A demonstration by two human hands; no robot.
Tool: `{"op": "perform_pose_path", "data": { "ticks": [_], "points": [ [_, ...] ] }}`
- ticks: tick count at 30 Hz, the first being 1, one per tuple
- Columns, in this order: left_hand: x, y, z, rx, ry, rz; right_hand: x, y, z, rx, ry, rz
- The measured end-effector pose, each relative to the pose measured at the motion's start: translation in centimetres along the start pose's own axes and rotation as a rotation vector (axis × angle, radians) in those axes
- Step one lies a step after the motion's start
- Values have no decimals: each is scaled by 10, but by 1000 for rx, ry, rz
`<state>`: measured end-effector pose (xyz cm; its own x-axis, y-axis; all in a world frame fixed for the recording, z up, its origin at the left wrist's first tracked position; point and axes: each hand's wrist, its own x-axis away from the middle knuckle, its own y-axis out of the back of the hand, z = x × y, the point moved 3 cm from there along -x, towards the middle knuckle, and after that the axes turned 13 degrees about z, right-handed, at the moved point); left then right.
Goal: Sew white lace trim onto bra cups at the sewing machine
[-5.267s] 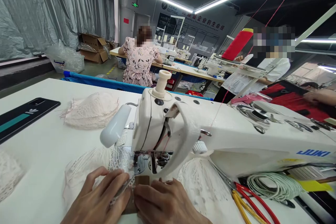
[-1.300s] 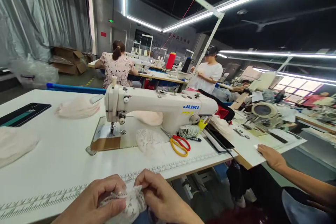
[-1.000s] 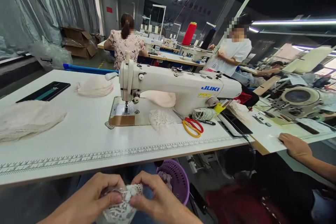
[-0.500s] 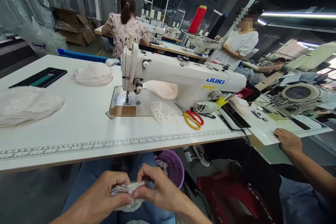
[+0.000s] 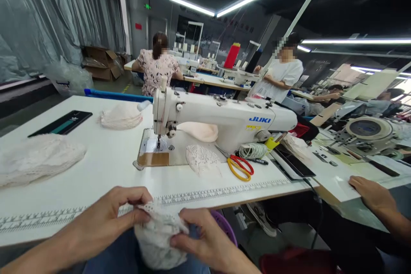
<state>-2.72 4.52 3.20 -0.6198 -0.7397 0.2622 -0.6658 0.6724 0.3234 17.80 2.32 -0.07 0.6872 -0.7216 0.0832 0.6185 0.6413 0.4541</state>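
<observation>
Between my two hands hangs a piece of white lace fabric (image 5: 160, 235), at the front edge of the sewing table. My left hand (image 5: 109, 218) pinches its upper left edge between thumb and fingers. On the other side my right hand (image 5: 205, 235) grips the fabric's right edge. Beyond them stands a white sewing machine (image 5: 205, 111), its needle and presser foot above the metal plate. A cream lace piece (image 5: 202, 159) lies by the machine's base, and a rounded, smooth cream piece (image 5: 201, 131) rests under its arm.
Red-and-yellow scissors (image 5: 239, 168) lie beside a coil of white cord (image 5: 253, 150). Lace stacks (image 5: 41, 156) and a dark phone-like box (image 5: 61, 123) occupy the table's left. A purple basket (image 5: 224, 227) stands below. At right, another person's hand (image 5: 372, 192) rests on the neighbouring table.
Both hands have risen from my lap to the table edge with the lace fabric, which now hangs more spread out. The view has tilted upward.
</observation>
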Motion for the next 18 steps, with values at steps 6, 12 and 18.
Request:
{"op": "perform_pose_path", "data": {
  "ticks": [6, 12, 18],
  "points": [
    [-22, 72, -11, -276, -295, -62, -21, 61, 58, 744, 274, -259],
    [-49, 86, 52, -485, -168, -154, -49, 48, 25, 696, 210, -40],
    [-68, 89, 51, -493, -29, -312, -103, 67, -6, 670, 90, -145]
  ]
}}
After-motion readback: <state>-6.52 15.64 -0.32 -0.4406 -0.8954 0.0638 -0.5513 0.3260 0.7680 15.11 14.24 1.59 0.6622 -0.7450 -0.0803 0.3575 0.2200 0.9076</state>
